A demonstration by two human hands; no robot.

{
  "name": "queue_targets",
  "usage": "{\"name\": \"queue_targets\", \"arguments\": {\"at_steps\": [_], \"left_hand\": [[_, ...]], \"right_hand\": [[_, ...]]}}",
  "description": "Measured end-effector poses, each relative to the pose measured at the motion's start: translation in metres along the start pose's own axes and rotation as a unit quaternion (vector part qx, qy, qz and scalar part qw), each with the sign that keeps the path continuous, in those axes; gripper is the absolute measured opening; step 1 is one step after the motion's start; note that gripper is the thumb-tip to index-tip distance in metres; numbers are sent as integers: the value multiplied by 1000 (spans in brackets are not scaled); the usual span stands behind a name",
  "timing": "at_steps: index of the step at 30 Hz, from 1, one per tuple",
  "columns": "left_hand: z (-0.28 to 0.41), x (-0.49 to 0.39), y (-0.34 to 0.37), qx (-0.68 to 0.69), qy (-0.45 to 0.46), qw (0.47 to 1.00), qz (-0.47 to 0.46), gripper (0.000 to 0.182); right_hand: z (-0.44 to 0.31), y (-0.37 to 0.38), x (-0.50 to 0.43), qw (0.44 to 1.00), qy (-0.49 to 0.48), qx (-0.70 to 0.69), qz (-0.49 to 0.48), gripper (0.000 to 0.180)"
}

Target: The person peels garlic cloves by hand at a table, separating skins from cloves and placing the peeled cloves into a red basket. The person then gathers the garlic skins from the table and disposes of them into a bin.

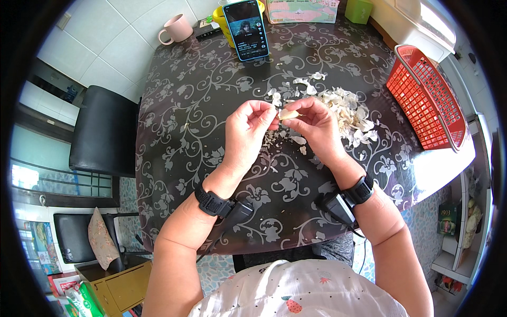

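Observation:
Above the dark floral-patterned table, my right hand (315, 121) pinches a pale garlic clove (289, 114) between thumb and fingers. Just to its left, my left hand (250, 125) has its thumb and forefinger pressed together at the clove's near end; whether a bit of skin is between them is too small to tell. A heap of papery garlic skins (350, 113) lies behind and to the right of my right hand. Loose skin flakes (275, 136) are scattered beneath both hands. Each wrist wears a black strap with a small device.
A red plastic basket (425, 99) with a handle stands at the table's right side. At the back, a phone (247, 31) leans on a yellow container (225, 25), near a pink mug (176, 29) and a printed box (303, 11). A black chair (103, 130) stands at left.

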State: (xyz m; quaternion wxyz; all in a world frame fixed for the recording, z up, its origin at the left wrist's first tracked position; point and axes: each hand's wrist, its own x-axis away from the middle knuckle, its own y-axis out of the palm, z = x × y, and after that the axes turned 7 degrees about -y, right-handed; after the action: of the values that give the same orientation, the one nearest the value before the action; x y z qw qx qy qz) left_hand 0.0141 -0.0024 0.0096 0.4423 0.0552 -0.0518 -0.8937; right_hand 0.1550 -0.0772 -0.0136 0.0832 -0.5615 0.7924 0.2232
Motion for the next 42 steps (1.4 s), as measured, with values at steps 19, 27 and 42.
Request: {"name": "queue_targets", "arguments": {"at_steps": [19,27,42], "left_hand": [[-2,3,-1,-191,146,971,7,5],[8,2,3,-235,175,956,-6,19],[16,1,-7,-379,232,894,-63,21]], "right_hand": [[-10,5,3,973,187,-137,-13,37],[-11,3,1,974,166,-156,0,21],[-9,1,1,966,213,-143,7,22]]}}
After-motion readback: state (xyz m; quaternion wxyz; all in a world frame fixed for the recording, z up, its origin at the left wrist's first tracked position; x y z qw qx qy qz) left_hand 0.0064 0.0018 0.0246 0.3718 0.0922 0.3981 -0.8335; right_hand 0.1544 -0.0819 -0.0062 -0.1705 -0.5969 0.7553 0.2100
